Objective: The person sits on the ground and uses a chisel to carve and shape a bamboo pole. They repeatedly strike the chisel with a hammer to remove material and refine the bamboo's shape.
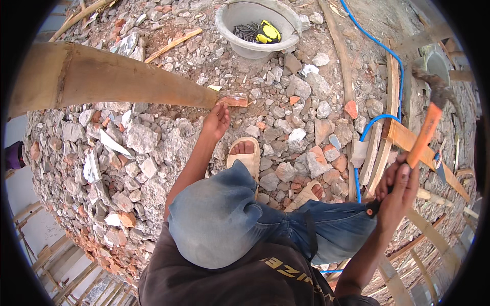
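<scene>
A thick bamboo pole comes in from the left, its narrower end over the rubble in front of me. At that end my left hand is closed, fingertips pinched against the pole's lower edge; what they hold, if anything, is too small to make out. Just beyond the fingertips lies a short reddish-brown piece of wood. Out to the right, my right hand grips the black end of a hammer with an orange shaft. The hammer is raised, its dark head blurred at the top.
A grey bucket with dark nails and a yellow-and-black object stands ahead. Broken stone and brick rubble covers the ground around my sandalled feet. To the right run a blue hose and several wooden planks.
</scene>
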